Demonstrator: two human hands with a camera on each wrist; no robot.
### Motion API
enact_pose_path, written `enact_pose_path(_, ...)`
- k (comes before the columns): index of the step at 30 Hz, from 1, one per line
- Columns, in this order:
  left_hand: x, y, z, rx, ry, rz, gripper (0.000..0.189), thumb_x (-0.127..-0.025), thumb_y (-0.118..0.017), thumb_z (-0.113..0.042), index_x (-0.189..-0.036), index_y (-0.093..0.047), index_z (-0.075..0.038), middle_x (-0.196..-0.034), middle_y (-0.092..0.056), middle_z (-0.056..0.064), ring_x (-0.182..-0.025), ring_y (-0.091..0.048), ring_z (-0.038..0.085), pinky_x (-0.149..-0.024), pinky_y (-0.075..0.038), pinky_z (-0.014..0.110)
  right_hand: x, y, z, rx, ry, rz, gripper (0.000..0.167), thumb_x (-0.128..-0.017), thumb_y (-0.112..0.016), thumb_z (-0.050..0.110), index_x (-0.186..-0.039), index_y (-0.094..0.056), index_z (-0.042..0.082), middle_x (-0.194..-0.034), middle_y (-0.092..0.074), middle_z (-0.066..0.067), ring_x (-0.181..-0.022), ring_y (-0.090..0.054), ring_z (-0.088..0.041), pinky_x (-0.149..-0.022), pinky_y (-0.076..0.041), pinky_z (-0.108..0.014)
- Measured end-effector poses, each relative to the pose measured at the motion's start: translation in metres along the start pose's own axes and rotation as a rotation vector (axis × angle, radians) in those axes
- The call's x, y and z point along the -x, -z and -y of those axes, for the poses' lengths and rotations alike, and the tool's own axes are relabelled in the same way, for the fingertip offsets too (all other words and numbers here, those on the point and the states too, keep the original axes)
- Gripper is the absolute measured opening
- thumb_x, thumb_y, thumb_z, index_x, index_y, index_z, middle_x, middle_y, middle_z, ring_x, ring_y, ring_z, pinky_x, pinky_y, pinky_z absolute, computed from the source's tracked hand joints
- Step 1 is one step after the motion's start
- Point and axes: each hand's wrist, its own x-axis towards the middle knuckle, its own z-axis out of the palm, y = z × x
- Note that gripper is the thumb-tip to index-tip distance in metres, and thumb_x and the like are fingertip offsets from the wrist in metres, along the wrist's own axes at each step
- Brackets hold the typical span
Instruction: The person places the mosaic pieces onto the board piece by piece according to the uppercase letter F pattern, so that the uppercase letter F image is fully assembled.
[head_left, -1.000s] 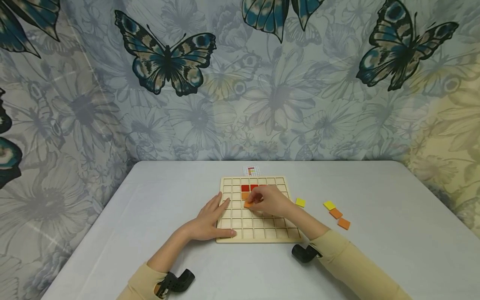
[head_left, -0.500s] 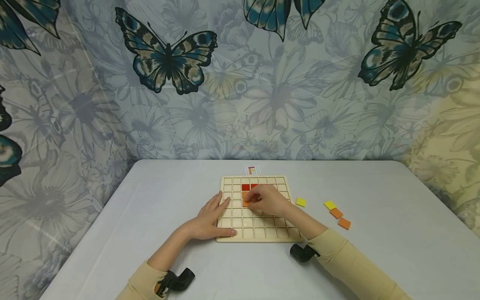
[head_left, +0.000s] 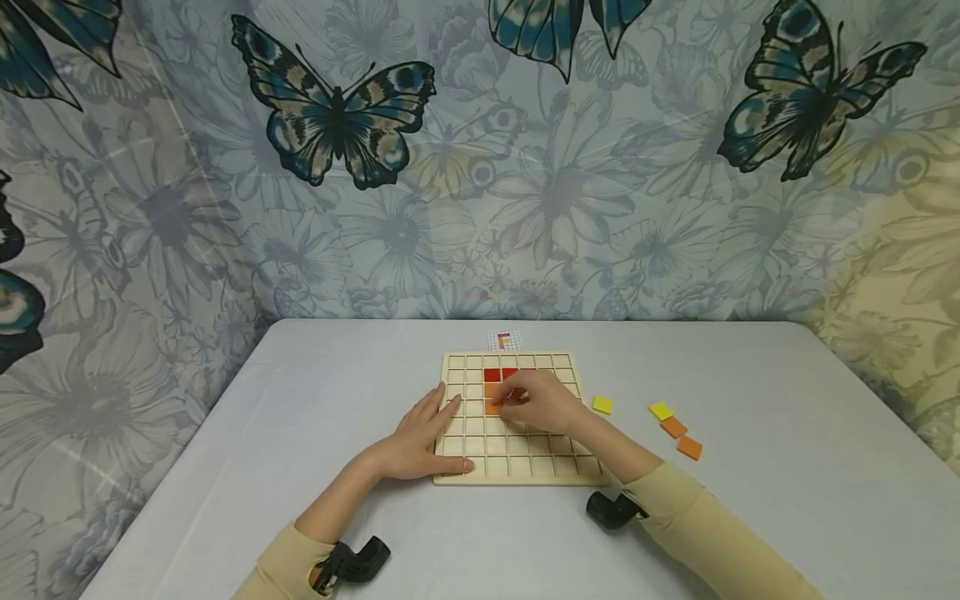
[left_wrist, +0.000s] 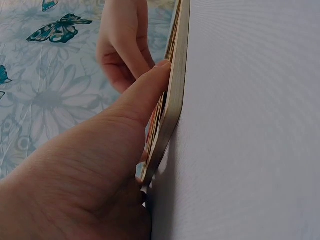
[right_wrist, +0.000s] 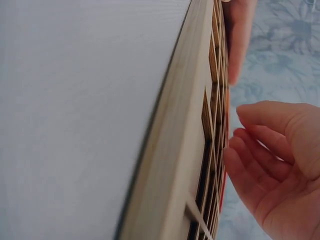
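A wooden grid board (head_left: 517, 458) lies on the white table. My left hand (head_left: 408, 446) rests on its left side with fingers spread, the thumb over the front left corner. In the left wrist view that thumb (left_wrist: 145, 92) lies along the board's edge. My right hand (head_left: 543, 402) is over the middle of the board, its fingertips right at an orange tile (head_left: 491, 409) in a cell. The right wrist view has its fingers (right_wrist: 245, 172) loosely curved, with nothing visible between them. Behind that tile is another orange tile (head_left: 491, 390), then a red tile (head_left: 491, 375). My right hand partly hides the red row.
A small pattern card (head_left: 505, 340) lies behind the board. To its right are a yellow tile (head_left: 602, 404), and farther off another yellow tile (head_left: 661, 410) beside two orange tiles (head_left: 689, 448). A butterfly-patterned curtain (head_left: 555, 208) backs the table.
The orange tile, tilted in my right fingers a second ago, now lies flat in its cell. My right hand has barely shifted, and the left stays on the board.
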Motion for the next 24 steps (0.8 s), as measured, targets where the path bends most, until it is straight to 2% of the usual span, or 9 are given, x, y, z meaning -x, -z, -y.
enact_pose_path(5,0.0,-0.001,0.0,0.001,-0.001,0.0,0.1,-0.086,-0.067,-0.057,-0.157,-0.015,-0.009,-0.162,0.007,0.017,-0.147,0.007,0.034,-0.113,-0.006,0.061,0.011,0.007,-0.005,-0.004,-0.013,-0.047,0.009,-0.087,-0.072,0.008,-0.095,-0.074,0.009,-0.088,-0.069,0.004,-0.082,-0.064,-0.014,-0.074,-0.053,-0.027)
enact_pose_path(17,0.001,-0.001,-0.003,0.015,0.004,0.004,0.1,-0.086,-0.068,-0.055,-0.157,-0.015,-0.009,-0.162,0.008,0.017,-0.147,0.008,0.034,-0.113,-0.004,0.061,0.05,0.033,-0.025,0.028,-0.188,-0.126,0.006,-0.089,-0.07,0.013,-0.094,-0.073,0.015,-0.087,-0.067,0.009,-0.081,-0.061,-0.011,-0.075,-0.051,-0.033)
enact_pose_path(24,0.001,-0.002,-0.004,0.007,-0.002,0.002,0.1,-0.086,-0.068,-0.054,-0.157,-0.014,-0.008,-0.161,0.007,0.018,-0.147,0.007,0.035,-0.113,-0.005,0.061,0.074,0.051,-0.037,0.057,-0.201,-0.163,0.011,-0.088,-0.069,0.01,-0.098,-0.073,0.01,-0.085,-0.066,0.007,-0.08,-0.062,-0.014,-0.07,-0.049,-0.031)
